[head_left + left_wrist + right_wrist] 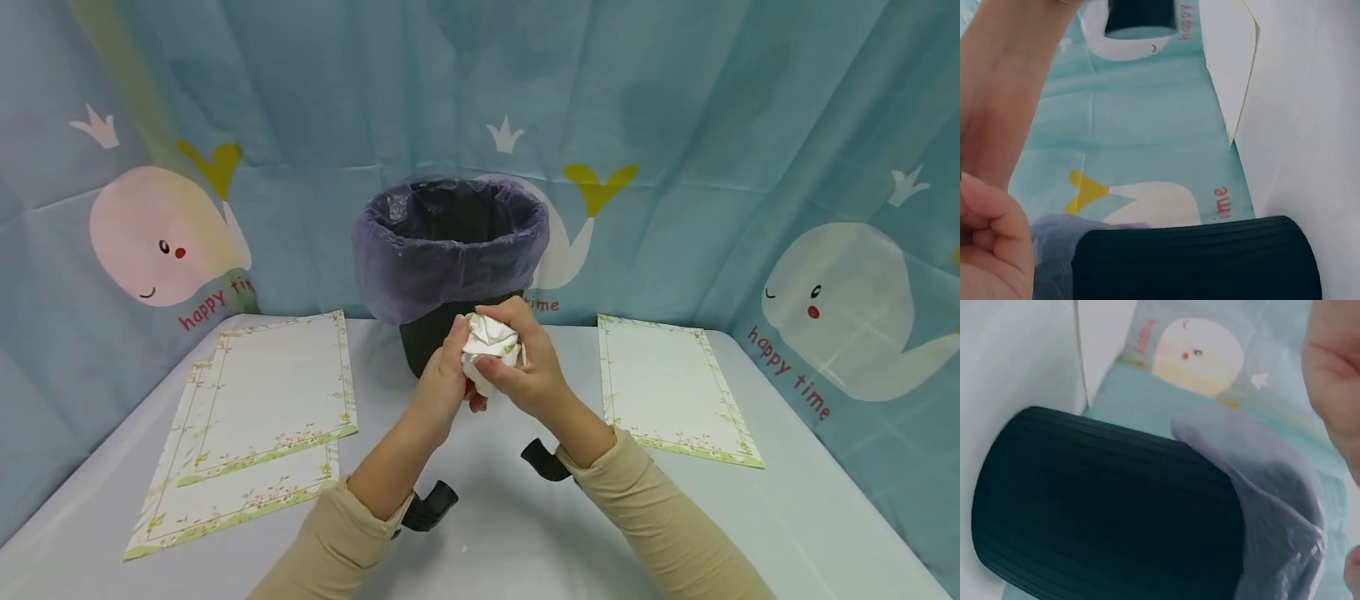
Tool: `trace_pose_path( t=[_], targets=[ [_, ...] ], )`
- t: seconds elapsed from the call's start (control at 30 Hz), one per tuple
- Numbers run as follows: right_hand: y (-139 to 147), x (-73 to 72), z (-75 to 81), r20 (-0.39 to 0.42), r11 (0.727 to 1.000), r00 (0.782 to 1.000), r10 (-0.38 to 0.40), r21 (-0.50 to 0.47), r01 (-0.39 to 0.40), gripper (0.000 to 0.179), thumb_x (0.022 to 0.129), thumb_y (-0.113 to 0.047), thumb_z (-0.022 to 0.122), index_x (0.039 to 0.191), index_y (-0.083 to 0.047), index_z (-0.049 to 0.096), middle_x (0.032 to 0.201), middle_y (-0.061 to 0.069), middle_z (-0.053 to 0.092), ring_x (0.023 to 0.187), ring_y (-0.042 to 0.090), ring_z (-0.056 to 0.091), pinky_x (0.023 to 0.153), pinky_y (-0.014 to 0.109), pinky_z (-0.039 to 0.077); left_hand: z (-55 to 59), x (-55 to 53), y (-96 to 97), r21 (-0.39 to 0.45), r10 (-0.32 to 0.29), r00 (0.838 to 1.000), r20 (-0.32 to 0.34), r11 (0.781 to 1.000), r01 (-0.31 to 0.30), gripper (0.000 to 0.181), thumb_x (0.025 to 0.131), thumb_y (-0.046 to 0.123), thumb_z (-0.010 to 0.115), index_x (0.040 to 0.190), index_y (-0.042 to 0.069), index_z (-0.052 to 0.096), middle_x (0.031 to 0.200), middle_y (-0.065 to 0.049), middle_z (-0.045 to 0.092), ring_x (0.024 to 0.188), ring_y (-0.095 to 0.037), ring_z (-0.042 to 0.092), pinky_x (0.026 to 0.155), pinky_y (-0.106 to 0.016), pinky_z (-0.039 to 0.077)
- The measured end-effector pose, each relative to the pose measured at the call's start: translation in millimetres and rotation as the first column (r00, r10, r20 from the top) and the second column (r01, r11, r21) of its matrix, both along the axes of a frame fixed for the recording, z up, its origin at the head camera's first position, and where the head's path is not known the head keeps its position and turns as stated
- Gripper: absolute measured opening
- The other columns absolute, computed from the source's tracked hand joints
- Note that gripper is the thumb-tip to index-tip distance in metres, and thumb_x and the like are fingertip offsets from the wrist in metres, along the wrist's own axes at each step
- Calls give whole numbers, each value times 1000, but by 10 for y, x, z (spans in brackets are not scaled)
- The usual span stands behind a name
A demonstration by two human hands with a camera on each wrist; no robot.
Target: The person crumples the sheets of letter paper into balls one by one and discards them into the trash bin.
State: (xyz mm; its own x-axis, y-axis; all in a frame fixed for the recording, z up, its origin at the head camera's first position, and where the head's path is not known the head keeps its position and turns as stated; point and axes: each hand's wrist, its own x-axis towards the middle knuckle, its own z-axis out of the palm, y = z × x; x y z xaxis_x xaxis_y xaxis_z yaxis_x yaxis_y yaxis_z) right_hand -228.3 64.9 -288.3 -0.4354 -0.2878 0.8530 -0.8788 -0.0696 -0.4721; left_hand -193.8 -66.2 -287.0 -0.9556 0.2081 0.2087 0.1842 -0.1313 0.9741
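Note:
In the head view both hands meet in front of the trash bin around a crumpled ball of paper [489, 340], white with a bit of green print. The left hand [444, 375] cups it from the left. From the right, the right hand [531, 367] grips it with the thumb across its front. Behind them stands the dark trash bin [429, 333], lined with a purple plastic bag [450, 271] folded over the rim. In the left wrist view the left hand [991, 244] shows curled fingers. Only the edge of the right hand [1335, 381] appears in the right wrist view.
Two overlapping sheets of paper [277, 383] with floral borders lie at the left on the white table [480, 533]. Another bordered sheet [675, 383] lies at the right. A blue curtain [300, 100] with printed whales hangs behind and along both sides.

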Motion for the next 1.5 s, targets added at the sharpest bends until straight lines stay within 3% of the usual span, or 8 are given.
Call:
trace_pose_path(
  t=[0.27,0.47,0.67,0.8,0.97,1.23,1.4,1.5],
  targets=[
    [-106,24,-116,-45,989,993,-110,-100,105,56,93,-49,60,106,6,61,85,13,50,79,20,48,58,23,41,-63,-34,-39,13,-72,995,73,997,71,63,105,51,13,94,3,53,64,-1,49,49,-15,42,48,-24,39],
    [-70,51,-23,9,957,957,-291,9,291,78,93,-66,46,123,5,55,109,19,53,98,31,49,79,38,43,-20,7,-13,-57,-110,994,-10,992,109,94,88,78,12,108,-4,51,68,-4,55,51,-13,54,51,-27,50],
    [53,115,89,232,985,972,-45,174,5,96,91,-73,32,142,9,34,133,26,43,119,31,44,99,44,40,57,10,-44,-30,68,996,57,997,-66,67,102,51,13,92,0,54,59,-2,51,46,-12,52,49,-27,48],
    [107,112,155,268,984,963,-40,177,-9,91,88,-73,45,131,7,43,106,19,53,94,23,51,78,32,47,97,8,-113,-85,-52,997,50,995,56,65,101,52,12,101,0,52,66,-3,48,52,-15,52,53,-30,50],
    [55,76,117,246,996,969,-4,88,-18,80,87,-70,52,110,7,47,86,10,54,74,15,53,62,25,48,99,45,-111,-100,-153,988,7,983,153,82,94,69,9,100,0,51,66,-4,47,51,-17,52,49,-30,48],
    [-135,57,-68,186,982,983,-3,-185,38,35,87,-27,53,99,6,47,87,2,52,70,11,52,56,20,45,50,62,41,156,-44,999,0,987,43,65,103,52,22,94,-2,56,61,-3,52,43,-14,50,43,-25,45],
    [-191,49,-86,92,971,986,-143,-178,157,32,91,-29,51,95,3,50,77,11,53,66,13,51,50,23,44,-35,33,69,239,-6,1000,-4,971,7,73,97,65,26,94,-1,57,61,-1,54,40,-12,48,41,-23,44],
    [-167,35,-36,15,962,966,-259,-86,259,42,98,-39,48,97,3,55,79,16,57,69,18,53,55,28,46,-51,9,41,190,26,1000,13,981,-27,77,93,70,25,95,0,57,59,-1,53,41,-12,50,43,-23,46]
  ],
)
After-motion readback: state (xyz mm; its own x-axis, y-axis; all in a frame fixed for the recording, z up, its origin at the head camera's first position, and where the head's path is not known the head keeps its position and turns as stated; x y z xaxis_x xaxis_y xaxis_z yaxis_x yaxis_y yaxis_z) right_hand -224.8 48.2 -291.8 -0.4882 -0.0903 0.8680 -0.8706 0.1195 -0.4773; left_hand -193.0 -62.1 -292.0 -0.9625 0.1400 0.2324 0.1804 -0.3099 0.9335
